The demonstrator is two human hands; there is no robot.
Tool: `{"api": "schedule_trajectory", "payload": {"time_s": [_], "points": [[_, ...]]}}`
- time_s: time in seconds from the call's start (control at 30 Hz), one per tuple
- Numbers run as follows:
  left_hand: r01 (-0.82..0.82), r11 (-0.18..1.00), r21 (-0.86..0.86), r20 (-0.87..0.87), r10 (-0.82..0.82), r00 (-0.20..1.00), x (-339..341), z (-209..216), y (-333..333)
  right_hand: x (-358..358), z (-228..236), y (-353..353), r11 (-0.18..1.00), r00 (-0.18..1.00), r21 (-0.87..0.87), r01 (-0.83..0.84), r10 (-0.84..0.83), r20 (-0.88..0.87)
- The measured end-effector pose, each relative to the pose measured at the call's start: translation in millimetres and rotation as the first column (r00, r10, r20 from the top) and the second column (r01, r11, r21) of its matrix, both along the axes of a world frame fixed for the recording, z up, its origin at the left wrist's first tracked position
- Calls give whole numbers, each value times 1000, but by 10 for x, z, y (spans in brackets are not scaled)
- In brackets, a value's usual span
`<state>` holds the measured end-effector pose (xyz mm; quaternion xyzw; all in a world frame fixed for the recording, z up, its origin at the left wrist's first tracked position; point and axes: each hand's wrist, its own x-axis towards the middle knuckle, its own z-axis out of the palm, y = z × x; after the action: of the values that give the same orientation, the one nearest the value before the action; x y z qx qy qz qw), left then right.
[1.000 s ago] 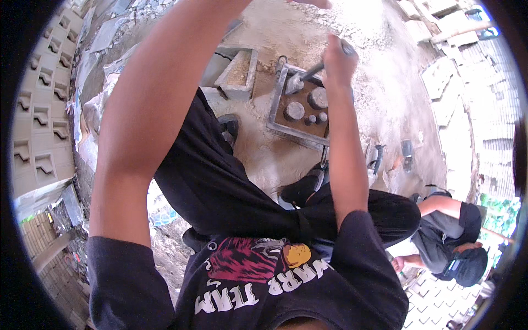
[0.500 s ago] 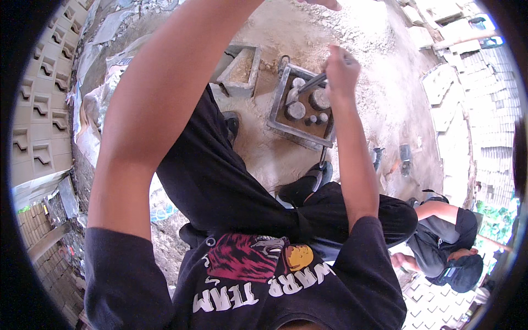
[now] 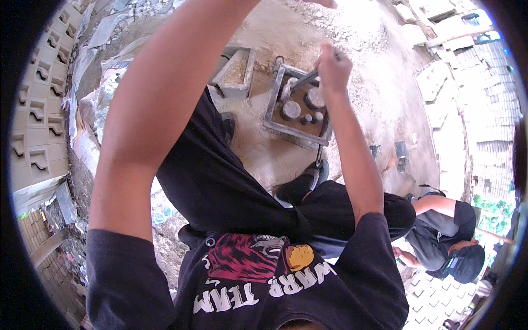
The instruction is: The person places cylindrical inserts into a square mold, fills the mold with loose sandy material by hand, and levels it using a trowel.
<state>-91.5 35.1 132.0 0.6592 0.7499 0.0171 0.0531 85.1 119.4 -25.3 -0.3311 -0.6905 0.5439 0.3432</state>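
Observation:
My right hand (image 3: 334, 69) is closed round a dark, narrow stick-like tool (image 3: 306, 80). The tool slants down into a square metal-framed moulding box (image 3: 294, 133) on the ground, its lower end beside a pale round piece (image 3: 287, 89) at the far left. Brown sand fills the box, with a pale disc (image 3: 291, 110), a larger disc (image 3: 314, 98) partly behind my right hand, and small round pegs (image 3: 318, 116) standing in it. My left arm stretches across to the upper edge, where only part of my left hand (image 3: 322, 2) shows; its grip is cut off.
Left of the box stands a grey trough (image 3: 237, 71) with sandy material. Pale powder (image 3: 368, 33) lies heaped beyond. My shoe (image 3: 302, 187) is close to the box's near side. Another person (image 3: 443, 236) sits bent over at the right. Patterned blocks (image 3: 36, 113) are stacked at far left.
My right hand has shifted slightly left, and the tool's lower end has moved from near the pale disc to the far-left round piece. The other person's hand has moved a little.

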Motion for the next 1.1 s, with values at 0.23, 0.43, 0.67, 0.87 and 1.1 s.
{"api": "schedule_trajectory", "payload": {"time_s": [0.23, 0.43, 0.67, 0.87, 1.1], "points": [[-9, 999, 41, 58, 6, 998, -28, 33, -123, 26, -17, -153, 994, 994, 107, -28, 16, 109], [48, 998, -41, -24, -49, 999, -10, 91, -85, 156, 83, -169, 1000, 998, 23, 15, -16, 61], [50, 997, -62, -92, -55, 994, -25, -33, 122, 197, 170, -139, 1000, 999, -3, -18, 18, 49], [-1, 998, -67, -57, -2, 998, 132, -10, 130, 145, 194, 7, 995, 999, -95, -17, 13, -37], [29, 999, 44, -67, -26, 997, -13, -158, 181, 227, 76, -139, 994, 993, -18, -104, 105, 49]]}}
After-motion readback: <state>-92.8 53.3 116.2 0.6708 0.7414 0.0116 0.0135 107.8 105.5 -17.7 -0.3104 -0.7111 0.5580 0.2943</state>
